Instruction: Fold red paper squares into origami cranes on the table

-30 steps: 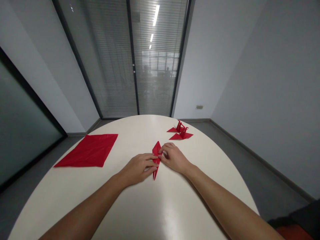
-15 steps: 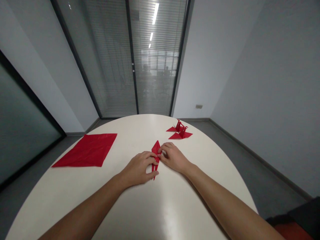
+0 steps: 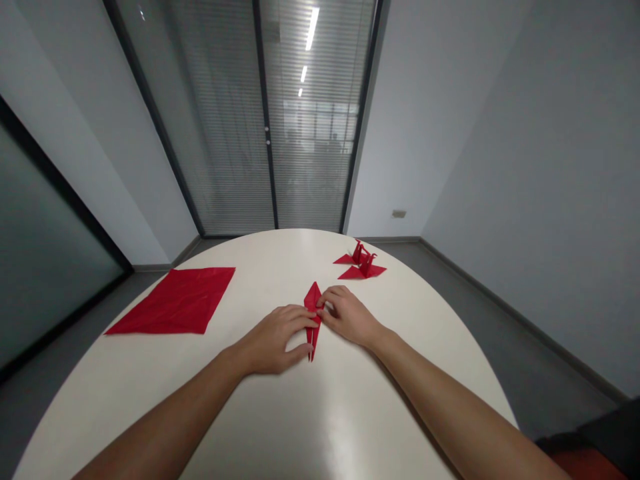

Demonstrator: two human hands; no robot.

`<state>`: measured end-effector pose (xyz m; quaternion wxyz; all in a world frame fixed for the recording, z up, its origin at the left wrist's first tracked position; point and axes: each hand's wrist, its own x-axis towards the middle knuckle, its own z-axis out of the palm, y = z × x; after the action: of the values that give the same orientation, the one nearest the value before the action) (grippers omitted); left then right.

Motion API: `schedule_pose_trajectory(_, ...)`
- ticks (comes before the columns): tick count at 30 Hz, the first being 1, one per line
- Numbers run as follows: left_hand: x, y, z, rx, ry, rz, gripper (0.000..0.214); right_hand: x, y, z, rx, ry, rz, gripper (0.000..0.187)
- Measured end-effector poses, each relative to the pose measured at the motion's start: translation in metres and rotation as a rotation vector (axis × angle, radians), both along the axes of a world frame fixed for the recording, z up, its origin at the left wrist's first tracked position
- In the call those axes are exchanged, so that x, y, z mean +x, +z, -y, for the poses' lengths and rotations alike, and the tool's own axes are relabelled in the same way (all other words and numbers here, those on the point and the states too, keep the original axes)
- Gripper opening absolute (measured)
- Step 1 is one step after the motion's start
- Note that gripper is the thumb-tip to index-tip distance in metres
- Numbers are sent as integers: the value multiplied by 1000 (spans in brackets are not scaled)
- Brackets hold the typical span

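Observation:
A narrow folded red paper (image 3: 313, 295) lies flat on the table, its pointed top away from me and two thin split points toward me. From the left, my left hand (image 3: 274, 339) rests its stretched fingertips across the paper's middle. Its thumb is spread apart, beside the lower points. At the paper's right edge, my right hand (image 3: 349, 315) has its fingers curled, thumb and index fingertips together on the paper. The fingers of both hands hide part of the paper's middle.
Two folded red paper cranes (image 3: 366, 268) stand at the back right of the round white table (image 3: 270, 427). A large red paper sheet (image 3: 175, 301) lies flat at the left. Beyond the table are a glass partition with blinds (image 3: 310, 173) and grey walls.
My left thumb has drawn back leftward from the paper's lower points, so more of them shows. My left fingers have straightened a little across the paper. My right hand stays nearly still.

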<state>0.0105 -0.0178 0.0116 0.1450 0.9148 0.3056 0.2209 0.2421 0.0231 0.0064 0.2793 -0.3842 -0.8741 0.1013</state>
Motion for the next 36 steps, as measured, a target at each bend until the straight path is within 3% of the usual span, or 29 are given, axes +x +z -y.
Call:
schedule_pose_trajectory(10,4,-6,1,58,105,-1,22,0,-1,0,11,-11,-5,28)
schedule_pose_trajectory(21,4,-7,-1,56,128,29,23,-2,-3,-1,-6,-19,-57,35)
schedule_pose_trajectory(31,3,-8,-1,47,141,56,26,-3,-5,1,-181,-98,-166,71)
schedule_pose_trajectory(36,4,-10,-2,-8,165,133,26,-3,-10,-3,-222,-103,-200,65)
